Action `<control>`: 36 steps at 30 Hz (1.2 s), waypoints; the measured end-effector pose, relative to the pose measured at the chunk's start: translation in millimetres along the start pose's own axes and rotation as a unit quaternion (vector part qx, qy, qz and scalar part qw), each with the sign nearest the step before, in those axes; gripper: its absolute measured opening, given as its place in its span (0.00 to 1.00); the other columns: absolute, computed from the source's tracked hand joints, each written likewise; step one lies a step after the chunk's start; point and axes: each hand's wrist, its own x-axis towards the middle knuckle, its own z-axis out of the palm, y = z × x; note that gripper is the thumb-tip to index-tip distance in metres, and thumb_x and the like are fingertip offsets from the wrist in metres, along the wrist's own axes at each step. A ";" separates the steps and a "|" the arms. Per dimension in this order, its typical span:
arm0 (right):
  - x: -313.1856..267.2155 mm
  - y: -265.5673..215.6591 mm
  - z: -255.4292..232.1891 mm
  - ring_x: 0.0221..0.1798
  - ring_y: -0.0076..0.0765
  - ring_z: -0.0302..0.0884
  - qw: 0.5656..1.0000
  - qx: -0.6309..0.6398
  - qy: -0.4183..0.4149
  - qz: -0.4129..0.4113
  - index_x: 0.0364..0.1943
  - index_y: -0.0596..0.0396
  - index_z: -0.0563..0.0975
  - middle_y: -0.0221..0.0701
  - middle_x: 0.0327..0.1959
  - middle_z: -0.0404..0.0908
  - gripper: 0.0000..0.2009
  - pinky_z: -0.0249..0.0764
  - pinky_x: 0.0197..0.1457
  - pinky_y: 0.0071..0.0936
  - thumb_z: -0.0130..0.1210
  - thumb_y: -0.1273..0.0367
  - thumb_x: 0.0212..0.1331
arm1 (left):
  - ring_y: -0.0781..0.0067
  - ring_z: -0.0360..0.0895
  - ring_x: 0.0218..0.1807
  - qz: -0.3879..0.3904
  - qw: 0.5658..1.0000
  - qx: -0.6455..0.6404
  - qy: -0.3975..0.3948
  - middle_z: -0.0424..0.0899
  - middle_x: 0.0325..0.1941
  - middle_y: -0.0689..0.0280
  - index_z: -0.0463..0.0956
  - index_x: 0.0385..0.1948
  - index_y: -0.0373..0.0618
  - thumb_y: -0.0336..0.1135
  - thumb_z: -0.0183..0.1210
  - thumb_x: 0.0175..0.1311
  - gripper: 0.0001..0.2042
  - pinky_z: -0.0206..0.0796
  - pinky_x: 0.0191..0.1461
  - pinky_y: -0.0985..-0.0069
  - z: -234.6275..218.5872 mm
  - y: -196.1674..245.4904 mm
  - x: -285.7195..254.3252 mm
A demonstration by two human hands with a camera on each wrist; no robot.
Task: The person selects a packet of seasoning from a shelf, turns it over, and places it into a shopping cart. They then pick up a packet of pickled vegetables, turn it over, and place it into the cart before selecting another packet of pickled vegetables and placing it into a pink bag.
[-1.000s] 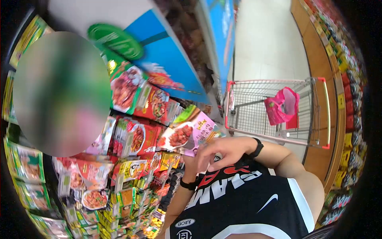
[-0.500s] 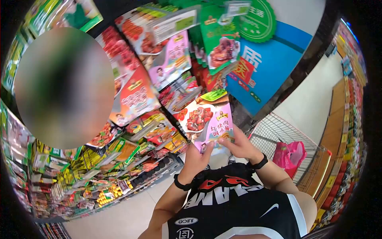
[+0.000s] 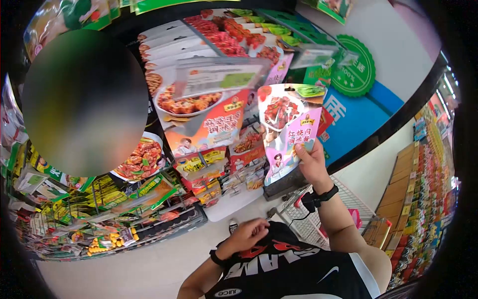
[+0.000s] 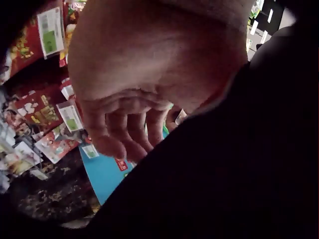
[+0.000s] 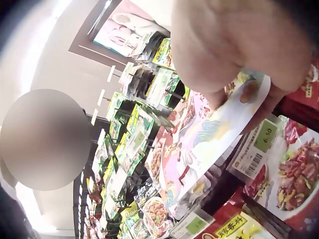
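A pink and white seasoning packet (image 3: 291, 130) with a picture of braised meat stands upright in front of the hanging rack in the head view. My right hand (image 3: 313, 164) grips its lower right edge, thumb on the printed front. In the right wrist view, the same packet (image 5: 209, 134) is seen edge-on beneath my right hand (image 5: 239, 55). Low before the black shirt is my left hand (image 3: 247, 235), fingers loosely bent and holding nothing. The left wrist view shows the left hand (image 4: 134, 89) from close by, partly covered by a dark shape.
Similar orange packets (image 3: 199, 122) hang on hooks behind a price tag (image 3: 219, 77), left of the held one. A green round sign (image 3: 353, 65) and a blue panel (image 3: 358, 122) are beyond it. A shopping cart (image 3: 358, 197) stands at the right, before a long shelf (image 3: 428, 184).
Both hands held the packet half a second ago. My left hand has let go and dropped toward the shirt, while my right hand has raised the packet toward the rack.
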 end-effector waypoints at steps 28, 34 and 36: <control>59.7 -28.2 5.3 0.49 0.29 0.82 0.996 0.018 0.026 -0.082 0.56 0.59 0.73 0.33 0.50 0.82 0.15 0.80 0.53 0.31 0.58 0.72 0.68 | 0.63 0.83 0.42 0.006 0.996 0.077 -0.041 0.84 0.37 0.61 0.76 0.53 0.47 0.46 0.62 0.69 0.17 0.74 0.48 0.67 -51.7 -29.1 46.1; 61.8 -31.5 5.8 0.51 0.30 0.82 0.996 -0.002 0.015 -0.086 0.57 0.60 0.72 0.33 0.51 0.82 0.16 0.79 0.54 0.32 0.58 0.72 0.68 | 0.60 0.83 0.43 0.017 0.996 0.077 -0.039 0.84 0.38 0.61 0.76 0.51 0.47 0.47 0.61 0.68 0.17 0.74 0.48 0.66 -51.9 -38.4 48.4; 63.8 -30.1 2.2 0.52 0.31 0.82 0.997 -0.003 0.010 -0.083 0.58 0.60 0.71 0.34 0.52 0.82 0.17 0.79 0.56 0.34 0.58 0.70 0.68 | 0.59 0.83 0.43 0.018 0.996 0.079 -0.035 0.84 0.38 0.61 0.76 0.51 0.47 0.48 0.61 0.68 0.18 0.74 0.47 0.65 -52.9 -40.8 46.9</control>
